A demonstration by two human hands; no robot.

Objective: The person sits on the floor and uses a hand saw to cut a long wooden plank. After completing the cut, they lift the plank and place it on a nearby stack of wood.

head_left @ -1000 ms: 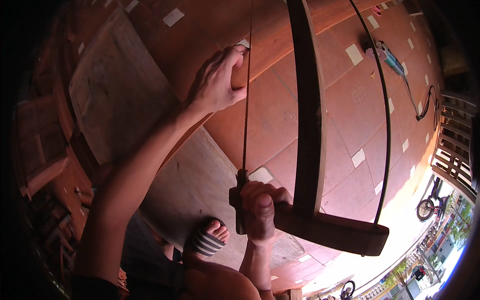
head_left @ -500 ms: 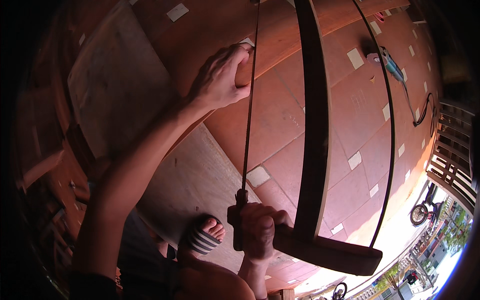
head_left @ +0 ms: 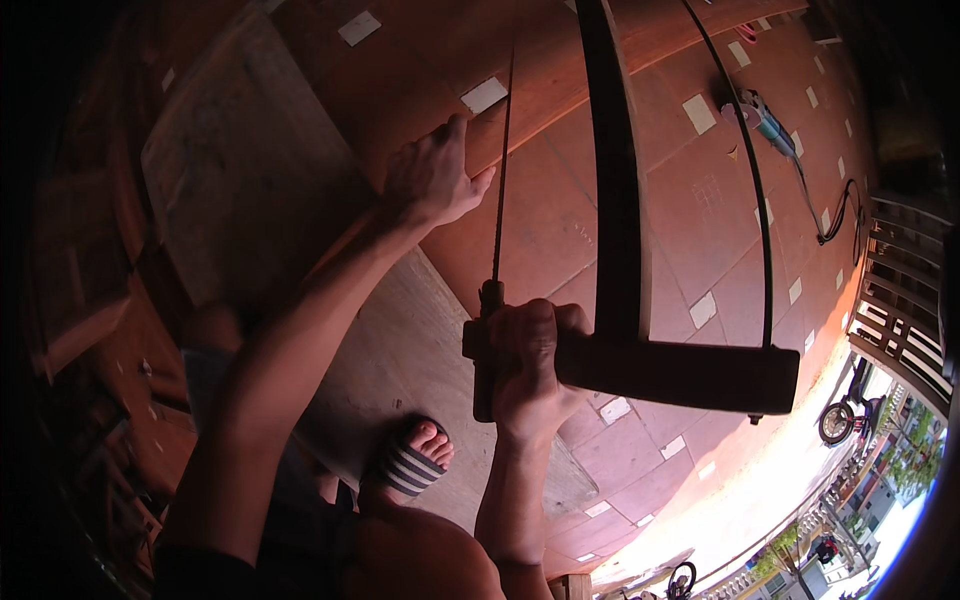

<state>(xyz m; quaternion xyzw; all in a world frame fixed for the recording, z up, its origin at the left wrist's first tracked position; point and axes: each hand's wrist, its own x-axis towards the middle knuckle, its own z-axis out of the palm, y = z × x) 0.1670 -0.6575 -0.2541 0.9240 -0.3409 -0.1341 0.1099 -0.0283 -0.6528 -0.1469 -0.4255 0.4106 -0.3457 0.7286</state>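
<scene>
A wooden-framed bow saw [head_left: 622,210] stretches away from me, its thin toothed blade on the left, a dark middle bar and a thin cord or rod on the right. My right hand [head_left: 530,355] is wrapped round its near end, where the handle and crosspiece meet. Left of the blade, my left hand [head_left: 432,175] rests on a reddish wooden board [head_left: 550,105], fingers curled and thumb stretched toward the blade. The blade crosses the board just beyond that thumb. The far end of the saw lies outside the view.
A grey bench-like plank [head_left: 400,330] runs beneath my arms, my foot in a striped sandal [head_left: 415,460] upon it. On the tiled floor at right lies a teal angle grinder [head_left: 765,125] with its cable. Slatted wooden furniture [head_left: 905,290] and a motorbike [head_left: 845,420] stand farther right.
My right hand has pushed the saw handle away from me, up the view. My left hand has drawn back slightly from the blade, uncovering a white floor tile.
</scene>
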